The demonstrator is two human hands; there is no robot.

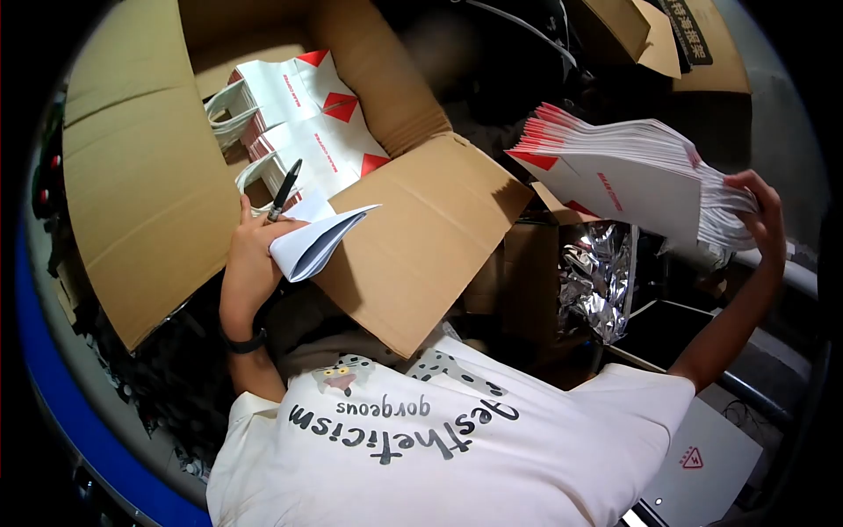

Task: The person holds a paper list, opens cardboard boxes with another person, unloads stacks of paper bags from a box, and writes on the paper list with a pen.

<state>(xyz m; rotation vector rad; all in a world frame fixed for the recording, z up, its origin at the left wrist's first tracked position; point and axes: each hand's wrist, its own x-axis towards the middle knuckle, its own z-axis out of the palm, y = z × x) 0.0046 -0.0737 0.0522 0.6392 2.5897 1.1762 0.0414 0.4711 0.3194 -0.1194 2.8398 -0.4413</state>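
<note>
My left hand [255, 241], with a dark band on its wrist, is closed around a black pen [287, 184] and folded white paper [318, 246]. It is over the near-left edge of a large open cardboard box [404, 237]. Inside that box lie white paper bags [320, 145] with red corners, red lettering and white rope handles. Far to the right, my right hand [762, 211] grips a thick stack of flat white bags [632, 180] by the handle end. The stack's red-edged end points left, above a smaller box.
Crumpled silver foil [597, 277] fills the smaller open box [527, 277] below the stack. Another cardboard box [716, 44] with dark printing stands at the upper right. A grey panel with a red triangle sign [692, 458] is at the lower right. A blue edge [66, 413] curves along the left.
</note>
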